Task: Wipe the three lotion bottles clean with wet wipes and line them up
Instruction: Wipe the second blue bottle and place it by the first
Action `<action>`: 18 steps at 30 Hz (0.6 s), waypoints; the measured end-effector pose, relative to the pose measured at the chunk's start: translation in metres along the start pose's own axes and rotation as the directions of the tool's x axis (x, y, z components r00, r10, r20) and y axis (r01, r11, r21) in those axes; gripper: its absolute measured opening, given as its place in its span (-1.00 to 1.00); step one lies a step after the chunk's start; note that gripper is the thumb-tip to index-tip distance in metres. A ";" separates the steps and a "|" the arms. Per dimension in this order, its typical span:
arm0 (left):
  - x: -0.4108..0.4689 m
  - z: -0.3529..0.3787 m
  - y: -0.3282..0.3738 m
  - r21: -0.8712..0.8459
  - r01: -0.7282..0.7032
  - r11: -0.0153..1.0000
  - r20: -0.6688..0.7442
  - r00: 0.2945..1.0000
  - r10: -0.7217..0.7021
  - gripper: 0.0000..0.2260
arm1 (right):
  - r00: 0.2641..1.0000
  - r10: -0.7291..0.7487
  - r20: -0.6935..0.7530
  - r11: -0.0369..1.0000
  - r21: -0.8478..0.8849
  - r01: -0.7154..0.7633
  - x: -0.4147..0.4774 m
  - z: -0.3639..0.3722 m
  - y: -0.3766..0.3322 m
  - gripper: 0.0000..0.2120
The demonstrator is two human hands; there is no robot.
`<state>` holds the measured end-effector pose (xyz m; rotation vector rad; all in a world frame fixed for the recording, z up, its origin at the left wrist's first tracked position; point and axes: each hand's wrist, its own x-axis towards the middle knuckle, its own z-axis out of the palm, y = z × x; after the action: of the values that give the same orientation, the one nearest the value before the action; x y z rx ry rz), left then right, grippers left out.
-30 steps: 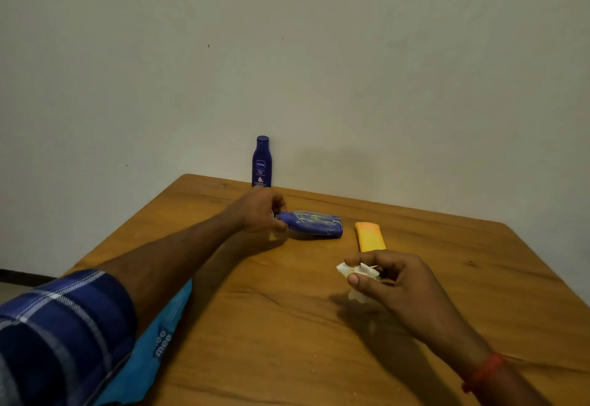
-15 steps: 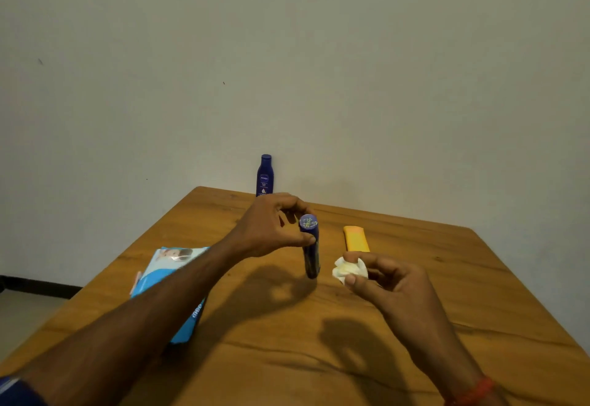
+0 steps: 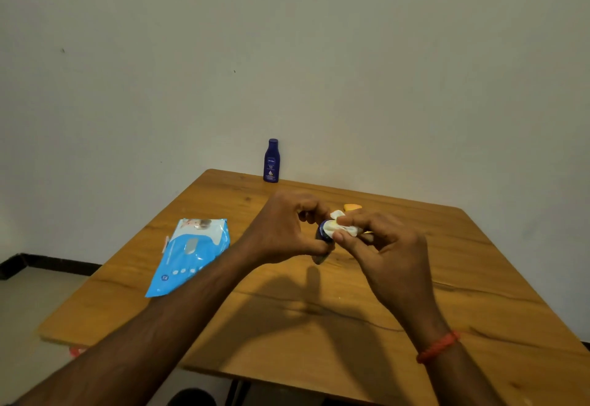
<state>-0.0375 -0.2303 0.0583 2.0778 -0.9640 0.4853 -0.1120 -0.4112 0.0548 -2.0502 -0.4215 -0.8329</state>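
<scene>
In the head view, the left hand (image 3: 287, 230) grips a small dark blue bottle (image 3: 320, 235) above the wooden surface (image 3: 319, 325), and the right hand (image 3: 383, 246) pinches a white wet wipe (image 3: 342, 230) against its top end. A 2nd blue bottle (image 3: 271, 161) stands upright at the far edge. An orange bottle (image 3: 352, 207) lies just behind the hands, and a blue wipes pack (image 3: 194, 252) lies to the left.

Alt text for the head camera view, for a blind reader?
A left hand grips a small blue bottle while the right hand presses a white wipe to its top, above a wooden table. A wipes pack lies left; a second bottle stands far back.
</scene>
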 end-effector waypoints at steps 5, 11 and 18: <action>-0.003 -0.004 0.007 0.034 0.008 0.999 0.020 1.000 -0.009 -0.75 | 0.991 -0.132 0.009 0.962 -0.240 0.131 -0.003 0.008 -0.002 -0.76; -0.001 -0.006 0.012 0.016 -0.003 1.000 0.067 0.998 0.001 -0.72 | 0.970 -0.190 0.155 0.926 -0.299 0.229 -0.010 0.012 -0.006 -0.77; -0.005 -0.005 0.015 0.054 -0.021 0.998 0.057 0.998 0.017 -0.69 | 0.993 -0.101 0.060 0.945 -0.306 0.115 -0.011 -0.004 0.010 -0.82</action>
<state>-0.0523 -0.2300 0.0656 2.1436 -1.0146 0.4694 -0.1160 -0.4202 0.0427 -2.3554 -0.4534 -0.9717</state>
